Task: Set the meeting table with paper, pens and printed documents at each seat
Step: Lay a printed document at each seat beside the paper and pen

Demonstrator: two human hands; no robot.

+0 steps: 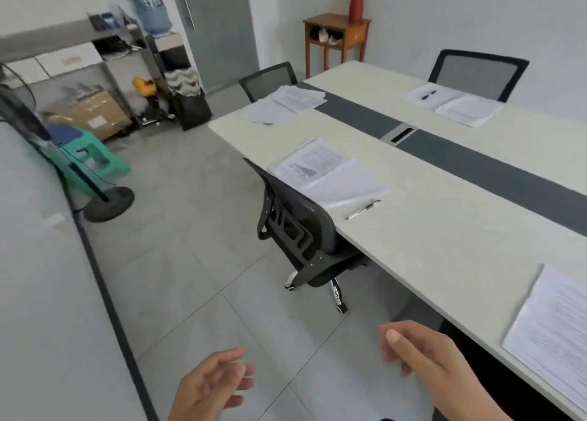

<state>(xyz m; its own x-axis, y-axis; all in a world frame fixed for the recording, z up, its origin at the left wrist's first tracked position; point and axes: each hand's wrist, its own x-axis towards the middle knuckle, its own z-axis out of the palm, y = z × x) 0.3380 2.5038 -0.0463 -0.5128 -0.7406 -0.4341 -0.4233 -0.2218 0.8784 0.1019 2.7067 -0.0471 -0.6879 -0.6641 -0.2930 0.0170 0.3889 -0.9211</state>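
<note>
The long cream meeting table [428, 239] with a dark centre strip runs along the right. At the near-side seat lie a printed document [309, 164], blank paper [349, 185] and a pen [363, 210]. The far-end seat holds papers [286, 104] and a pen [263, 123]. Across the table lie sheets [454, 104] with a pen [428, 95]. A printed document [554, 328] lies at the near right edge. My left hand [209, 385] and my right hand [419, 352] hang over the floor beside the table, fingers loosely curled, holding nothing.
A black office chair [295, 226] is pushed under the table's near side; two more chairs [268, 80] [476, 72] stand at the far end and far side. A fan base [109, 203], green stool [92, 160], shelving with boxes [92, 115] and a wooden side table [336, 36] line the room.
</note>
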